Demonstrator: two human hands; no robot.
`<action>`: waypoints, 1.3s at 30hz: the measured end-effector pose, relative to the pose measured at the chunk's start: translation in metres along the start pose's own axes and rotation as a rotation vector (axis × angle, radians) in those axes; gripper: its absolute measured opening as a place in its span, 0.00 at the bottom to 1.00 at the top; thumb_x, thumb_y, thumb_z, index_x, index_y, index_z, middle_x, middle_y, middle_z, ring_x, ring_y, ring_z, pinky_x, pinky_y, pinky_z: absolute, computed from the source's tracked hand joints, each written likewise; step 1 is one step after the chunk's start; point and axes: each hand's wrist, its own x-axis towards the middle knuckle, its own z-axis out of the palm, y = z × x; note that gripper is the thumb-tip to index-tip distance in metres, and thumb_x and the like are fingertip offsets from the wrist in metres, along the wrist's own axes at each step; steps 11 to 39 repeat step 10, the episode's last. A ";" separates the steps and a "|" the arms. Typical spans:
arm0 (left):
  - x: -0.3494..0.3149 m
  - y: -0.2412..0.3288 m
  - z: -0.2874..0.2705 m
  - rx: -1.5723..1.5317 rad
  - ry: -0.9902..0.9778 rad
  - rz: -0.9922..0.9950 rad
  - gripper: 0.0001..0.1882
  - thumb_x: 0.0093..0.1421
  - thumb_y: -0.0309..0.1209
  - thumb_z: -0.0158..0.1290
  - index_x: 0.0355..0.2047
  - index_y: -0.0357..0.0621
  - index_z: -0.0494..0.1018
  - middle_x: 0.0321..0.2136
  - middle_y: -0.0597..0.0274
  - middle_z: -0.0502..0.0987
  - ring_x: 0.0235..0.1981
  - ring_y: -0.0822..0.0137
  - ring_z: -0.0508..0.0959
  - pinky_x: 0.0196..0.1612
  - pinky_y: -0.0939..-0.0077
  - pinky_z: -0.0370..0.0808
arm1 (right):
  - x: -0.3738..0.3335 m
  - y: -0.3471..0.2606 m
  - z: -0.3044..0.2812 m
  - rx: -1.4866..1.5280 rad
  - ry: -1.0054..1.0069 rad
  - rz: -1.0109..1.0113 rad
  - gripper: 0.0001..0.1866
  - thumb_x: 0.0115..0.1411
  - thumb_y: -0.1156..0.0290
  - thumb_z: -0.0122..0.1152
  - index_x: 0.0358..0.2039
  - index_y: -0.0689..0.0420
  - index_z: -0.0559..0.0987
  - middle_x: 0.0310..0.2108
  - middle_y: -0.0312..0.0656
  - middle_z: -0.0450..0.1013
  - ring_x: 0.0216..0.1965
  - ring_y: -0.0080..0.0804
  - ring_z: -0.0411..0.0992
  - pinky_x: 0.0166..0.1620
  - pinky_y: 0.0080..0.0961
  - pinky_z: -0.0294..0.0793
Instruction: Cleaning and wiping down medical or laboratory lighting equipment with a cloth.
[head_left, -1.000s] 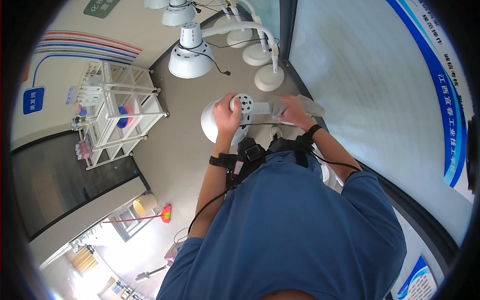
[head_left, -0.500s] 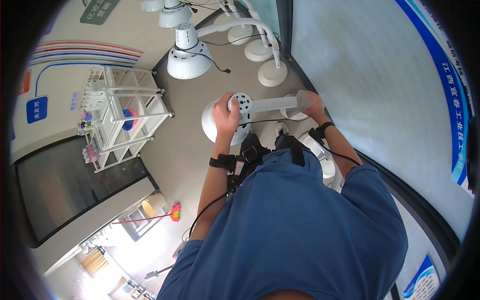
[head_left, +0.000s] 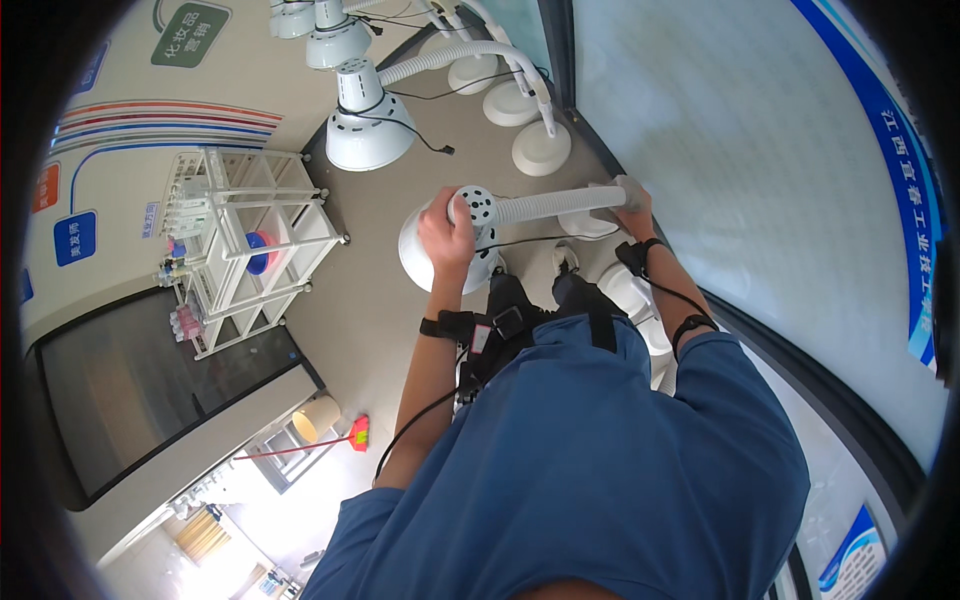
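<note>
A white floor lamp [head_left: 553, 204] with a ribbed, bendable neck lies across in front of me. My left hand [head_left: 447, 238] is wrapped around the top of its white shade [head_left: 415, 248], thumb near the vented cap. At the other end of the neck, my right hand [head_left: 636, 208] closes around a grey cloth [head_left: 622, 188] pressed against the neck. Part of the cloth and the fingers behind it are hidden. A thin black cord hangs just below the neck.
More white lamps [head_left: 368, 138] on round bases [head_left: 541, 148] stand ahead. To the left is a white trolley [head_left: 285, 240] holding a blue bowl [head_left: 261, 252]. A glossy panel [head_left: 720, 150] runs along my right. A red broom [head_left: 360, 433] lies at lower left.
My right hand and the grey cloth have shifted slightly right along the neck, away from the shade. My left hand keeps its hold on the shade. The whole view has shifted a little.
</note>
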 end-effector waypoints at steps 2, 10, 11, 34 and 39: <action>-0.003 -0.004 -0.007 0.014 0.032 0.021 0.13 0.58 0.35 0.44 0.29 0.39 0.74 0.19 0.47 0.74 0.22 0.46 0.74 0.26 0.62 0.69 | -0.005 0.000 0.009 0.191 -0.049 0.008 0.20 0.43 0.75 0.67 0.40 0.56 0.75 0.39 0.43 0.74 0.42 0.39 0.73 0.45 0.30 0.71; -0.011 -0.010 -0.003 -0.047 0.009 0.002 0.13 0.58 0.34 0.44 0.31 0.38 0.74 0.20 0.46 0.74 0.23 0.45 0.75 0.30 0.60 0.70 | -0.040 0.080 0.041 0.351 -0.086 0.203 0.19 0.48 0.74 0.61 0.43 0.55 0.73 0.44 0.46 0.71 0.47 0.43 0.69 0.49 0.30 0.69; -0.011 -0.010 -0.003 -0.047 0.009 0.002 0.13 0.58 0.34 0.44 0.31 0.38 0.74 0.20 0.46 0.74 0.23 0.45 0.75 0.30 0.60 0.70 | -0.040 0.080 0.041 0.351 -0.086 0.203 0.19 0.48 0.74 0.61 0.43 0.55 0.73 0.44 0.46 0.71 0.47 0.43 0.69 0.49 0.30 0.69; -0.011 -0.010 -0.003 -0.047 0.009 0.002 0.13 0.58 0.34 0.44 0.31 0.38 0.74 0.20 0.46 0.74 0.23 0.45 0.75 0.30 0.60 0.70 | -0.040 0.080 0.041 0.351 -0.086 0.203 0.19 0.48 0.74 0.61 0.43 0.55 0.73 0.44 0.46 0.71 0.47 0.43 0.69 0.49 0.30 0.69; -0.011 -0.010 -0.003 -0.047 0.009 0.002 0.13 0.58 0.34 0.44 0.31 0.38 0.74 0.20 0.46 0.74 0.23 0.45 0.75 0.30 0.60 0.70 | -0.040 0.080 0.041 0.351 -0.086 0.203 0.19 0.48 0.74 0.61 0.43 0.55 0.73 0.44 0.46 0.71 0.47 0.43 0.69 0.49 0.30 0.69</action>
